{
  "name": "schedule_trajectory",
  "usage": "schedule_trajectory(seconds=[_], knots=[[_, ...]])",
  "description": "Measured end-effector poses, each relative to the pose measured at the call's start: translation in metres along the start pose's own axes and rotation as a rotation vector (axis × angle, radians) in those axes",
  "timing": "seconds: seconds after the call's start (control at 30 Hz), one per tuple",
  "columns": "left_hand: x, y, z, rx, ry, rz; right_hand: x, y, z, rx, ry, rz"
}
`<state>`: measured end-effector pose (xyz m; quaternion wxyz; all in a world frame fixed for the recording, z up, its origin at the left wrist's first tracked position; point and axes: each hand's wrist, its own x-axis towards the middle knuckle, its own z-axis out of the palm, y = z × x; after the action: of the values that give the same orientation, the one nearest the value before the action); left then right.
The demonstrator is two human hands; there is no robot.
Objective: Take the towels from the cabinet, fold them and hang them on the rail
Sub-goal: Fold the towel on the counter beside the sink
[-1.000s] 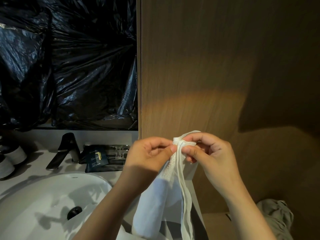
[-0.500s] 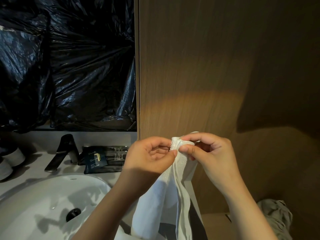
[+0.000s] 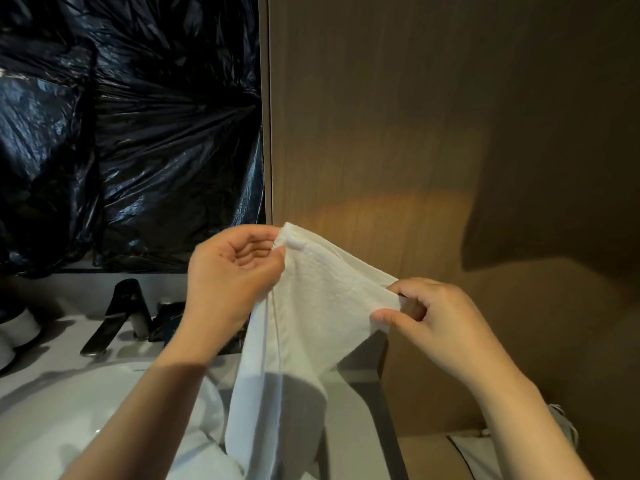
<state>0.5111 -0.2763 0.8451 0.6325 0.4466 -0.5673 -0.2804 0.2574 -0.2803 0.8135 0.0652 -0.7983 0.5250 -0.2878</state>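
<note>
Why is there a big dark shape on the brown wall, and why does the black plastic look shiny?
Head view: a warm patch of light falls on the wooden wall, and the dark shape beside it is a shadow; the black plastic glints with glare; the left hand looks slightly blurred.

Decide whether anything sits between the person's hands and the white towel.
Nothing visible does. The left hand pinches the upper corner of the towel, and the right hand pinches its top edge farther right, both touching the cloth directly.
</note>
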Motion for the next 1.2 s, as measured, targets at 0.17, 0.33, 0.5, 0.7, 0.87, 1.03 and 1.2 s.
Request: schedule_trajectory(seconds=[0.17, 0.33, 0.5, 0.7, 0.87, 1.03, 1.2], knots=[[0.010, 0.002, -0.010, 0.048, 0.033, 0.071, 0.003, -0.005, -0.008, -0.117, 0.070, -0.125], [0.012, -0.003, -0.017, 0.091, 0.068, 0.113, 0.007, -0.011, -0.019, -0.144, 0.159, -0.201], [0.015, -0.011, -0.016, 0.068, 0.088, 0.100, 0.015, -0.015, -0.030, -0.232, 0.244, -0.238], [0.011, -0.013, -0.009, 0.033, 0.080, 0.093, 0.016, -0.016, -0.028, -0.190, 0.304, -0.196], [0.007, -0.011, -0.005, -0.020, 0.050, 0.077, 0.017, -0.013, -0.023, -0.210, 0.371, -0.081], [0.002, -0.011, -0.001, -0.110, -0.012, 0.039, 0.015, -0.010, -0.016, -0.216, 0.572, -0.018], [0.002, -0.008, 0.006, -0.154, -0.040, 0.017, 0.017, -0.011, -0.012, -0.110, 0.591, 0.073]])
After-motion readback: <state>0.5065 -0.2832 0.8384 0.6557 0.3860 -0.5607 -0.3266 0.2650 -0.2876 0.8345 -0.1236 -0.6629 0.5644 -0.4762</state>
